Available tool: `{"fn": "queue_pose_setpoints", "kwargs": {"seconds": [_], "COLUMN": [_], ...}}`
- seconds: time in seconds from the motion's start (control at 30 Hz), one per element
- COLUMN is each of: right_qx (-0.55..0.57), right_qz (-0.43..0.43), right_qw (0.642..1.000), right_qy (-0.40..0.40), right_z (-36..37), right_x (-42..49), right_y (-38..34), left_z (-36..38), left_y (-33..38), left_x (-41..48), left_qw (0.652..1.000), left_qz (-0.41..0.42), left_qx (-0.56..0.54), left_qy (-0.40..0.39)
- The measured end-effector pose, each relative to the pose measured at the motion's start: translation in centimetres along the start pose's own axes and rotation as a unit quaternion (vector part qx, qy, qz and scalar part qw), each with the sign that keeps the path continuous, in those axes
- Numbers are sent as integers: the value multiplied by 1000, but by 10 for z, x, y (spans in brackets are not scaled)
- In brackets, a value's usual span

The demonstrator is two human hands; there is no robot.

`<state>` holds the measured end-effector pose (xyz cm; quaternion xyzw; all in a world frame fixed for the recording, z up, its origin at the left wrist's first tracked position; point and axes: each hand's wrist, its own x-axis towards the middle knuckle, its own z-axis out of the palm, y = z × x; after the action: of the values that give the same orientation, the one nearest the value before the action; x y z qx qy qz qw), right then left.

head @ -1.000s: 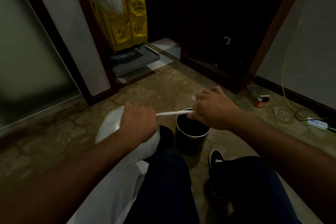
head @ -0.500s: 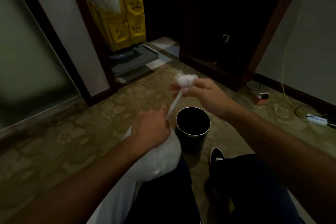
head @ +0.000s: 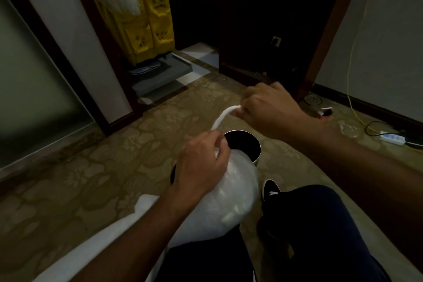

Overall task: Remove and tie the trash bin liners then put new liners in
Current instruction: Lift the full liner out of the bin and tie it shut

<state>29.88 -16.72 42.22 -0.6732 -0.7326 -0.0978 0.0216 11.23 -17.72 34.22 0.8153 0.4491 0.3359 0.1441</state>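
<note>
At centre frame, your left hand (head: 201, 167) was closed around the neck of the full white plastic liner bag (head: 229, 194) resting on your lap, while your right hand (head: 267, 107) pinched its twisted white tail (head: 220, 119), drawn taut up and to the right. The liner was out, but the knot looked unfinished. Just behind the bag, the round dark metal bin (head: 254, 144) stood bare, awaiting a fresh liner.

I find no legible text. The yellow plastic pouches (head: 151, 30) hanging at the upper left carry dark printed marks, but I cannot read them. The black shoe (head: 270, 190) shows a white mark, also unreadable.
</note>
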Motion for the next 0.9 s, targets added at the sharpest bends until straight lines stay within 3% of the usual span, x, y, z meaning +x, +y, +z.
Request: {"fn": "queue_pose_setpoints", "kwargs": {"seconds": [0.07, 0.13, 0.27, 0.33, 0.43, 0.53, 0.6, 0.67, 0.77, 0.83, 0.9], "right_qx": [135, 305, 604, 650, 665, 691, 711, 716, 708, 715, 732], "right_qz": [56, 103, 213, 263, 298, 315, 318, 305, 279, 266, 235], "right_qw": [986, 936, 747, 689, 659, 624, 599, 599, 623, 625, 620], "right_qy": [-80, -143, -181, -183, -186, -184, -185, -190, -181, -168, -157], "right_z": [-1, -3, -7, 1, 24, 46, 58, 66, 74, 76, 77], "right_x": [-2, -6, -20, -25, -30, -33, -34, -36, -38, -39, -41], "right_y": [-11, -23, -46, -58, -70, -74, -74, -73, -76, -76, -74], "left_z": [2, 0, 0, 1, 2, -1, -8, -19, -34, -39, -41], "left_y": [5, 12, 19, 17, 7, -12, -24, -32, -41, -46, -52], "left_x": [-2, -4, -13, -16, -19, -25, -26, -24, -18, -16, -15], "left_qw": [999, 992, 973, 978, 977, 956, 936, 908, 854, 838, 851], "left_qz": [-41, -88, -146, -145, -109, 42, 153, 249, 390, 424, 406], "left_qx": [-32, -79, -135, -92, 93, 246, 304, 327, 317, 296, 271], "left_qy": [-9, -43, -117, -115, -161, -153, -92, -80, -133, -172, -192]}}
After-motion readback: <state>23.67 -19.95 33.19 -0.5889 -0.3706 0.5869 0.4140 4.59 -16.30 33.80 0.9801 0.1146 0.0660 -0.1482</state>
